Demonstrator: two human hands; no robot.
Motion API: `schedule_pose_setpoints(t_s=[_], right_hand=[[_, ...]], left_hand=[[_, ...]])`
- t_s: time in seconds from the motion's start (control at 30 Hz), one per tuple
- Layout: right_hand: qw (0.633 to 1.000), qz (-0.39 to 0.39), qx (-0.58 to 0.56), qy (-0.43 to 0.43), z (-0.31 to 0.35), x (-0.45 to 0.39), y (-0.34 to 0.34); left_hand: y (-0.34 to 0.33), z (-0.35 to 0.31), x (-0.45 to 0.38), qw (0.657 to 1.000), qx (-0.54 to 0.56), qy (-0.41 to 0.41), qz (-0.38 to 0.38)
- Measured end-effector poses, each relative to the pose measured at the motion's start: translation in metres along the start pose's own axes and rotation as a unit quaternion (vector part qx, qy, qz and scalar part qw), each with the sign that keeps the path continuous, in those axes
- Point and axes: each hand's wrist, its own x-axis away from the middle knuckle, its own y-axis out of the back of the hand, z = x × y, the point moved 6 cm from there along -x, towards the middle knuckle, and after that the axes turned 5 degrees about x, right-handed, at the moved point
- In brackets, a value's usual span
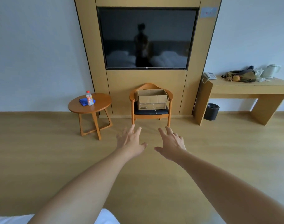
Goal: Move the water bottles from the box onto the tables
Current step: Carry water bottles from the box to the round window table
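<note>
Wide bare wood floor (41, 159) lies btwn the person and the far wall. Left hand (131, 141) & right hand (170, 144) reach fwd over it, fingers spread, holding nothing. One open brown cardboard box (152, 99) sits on one wooden chair w/ dark seat (151, 111); contents not visible. One clear water bottle w/ red cap (89, 98) stands upright on the round wooden tabletop (102, 102), near its middle, beside one blue cloth (84, 101). One long wooden desk (251, 89) stands at right, one black bin (211, 111) under it.
</note>
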Motion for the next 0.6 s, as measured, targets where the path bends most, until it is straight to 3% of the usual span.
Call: schedule_pose_setpoints(t_s=[0.23,0.6], right_hand=[[1.0,0.008,-0.015,-0.003,-0.046,-0.113,-0.004],[0.999,0.012,0.011,-0.041,-0.088,-0.313,-0.037]], left_hand=[[-0.011,-0.034,-0.121,1.0,-0.014,-0.021,0.01],[-0.045,-0.031,-0.346,0.997,0.007,-0.08,0.003]])
